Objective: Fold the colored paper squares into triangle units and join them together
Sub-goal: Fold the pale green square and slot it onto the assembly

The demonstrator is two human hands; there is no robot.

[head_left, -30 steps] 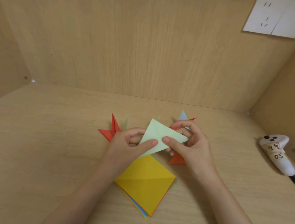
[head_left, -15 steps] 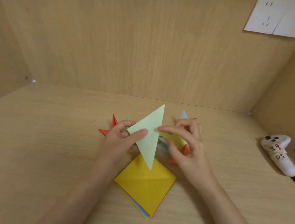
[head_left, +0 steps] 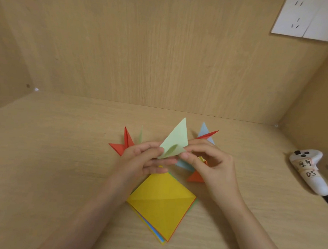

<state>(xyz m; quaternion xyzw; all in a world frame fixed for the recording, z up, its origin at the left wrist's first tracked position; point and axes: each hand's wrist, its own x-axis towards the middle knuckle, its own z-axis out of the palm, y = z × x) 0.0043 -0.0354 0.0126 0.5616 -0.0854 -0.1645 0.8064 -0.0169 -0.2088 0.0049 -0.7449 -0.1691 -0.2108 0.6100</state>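
Green triangle (head_left: 175, 141): pinched by left hand (head_left: 144, 161) and right hand (head_left: 208, 162) fingertips.
Fold: corner at 6 o'clock should be aligned before creasing.

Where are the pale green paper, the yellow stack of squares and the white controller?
pale green paper (head_left: 177, 139), head view, on its flat upper face.
yellow stack of squares (head_left: 162, 203), head view, middle of top sheet.
white controller (head_left: 308, 168), head view, on its labelled handle.
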